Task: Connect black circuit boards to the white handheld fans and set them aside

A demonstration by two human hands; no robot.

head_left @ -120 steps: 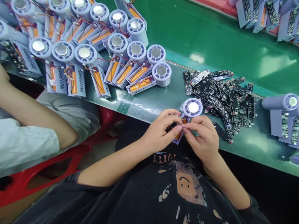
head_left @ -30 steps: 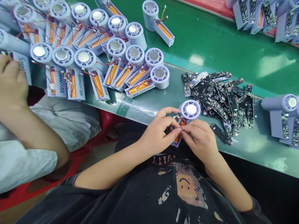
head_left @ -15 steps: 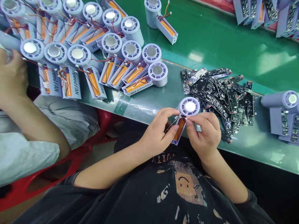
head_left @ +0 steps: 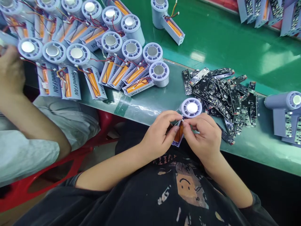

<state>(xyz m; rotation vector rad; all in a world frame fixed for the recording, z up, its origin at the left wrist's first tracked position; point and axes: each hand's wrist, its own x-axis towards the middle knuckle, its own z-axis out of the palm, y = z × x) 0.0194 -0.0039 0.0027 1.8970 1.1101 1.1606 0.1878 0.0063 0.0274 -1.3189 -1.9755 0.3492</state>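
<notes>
A lilac handheld fan (head_left: 191, 107), its handle open, lies at the table's front edge in front of me, and an orange battery (head_left: 179, 132) shows inside the handle. My left hand (head_left: 162, 131) is closed at the handle's left side on a thin strip, seen nearly edge-on, that looks like a circuit board. Between thumb and forefinger, my right hand (head_left: 202, 130) pinches a small white wire connector (head_left: 183, 119). The fingertips of both hands almost meet just below the fan's round head. They partly hide the connector and the strip.
Loose black circuit boards (head_left: 219, 94) are heaped right of the fan. Several open fans (head_left: 131, 50) with batteries and wires crowd the left. One fan (head_left: 172, 29) lies farther back; others (head_left: 282, 100) stand at right. A co-worker's arm (head_left: 35, 116) is at left.
My right hand has shifted slightly left with the connector, bringing its fingertips against those of my left hand. The fan stays nearly in place. At left, the co-worker's hand has moved a little.
</notes>
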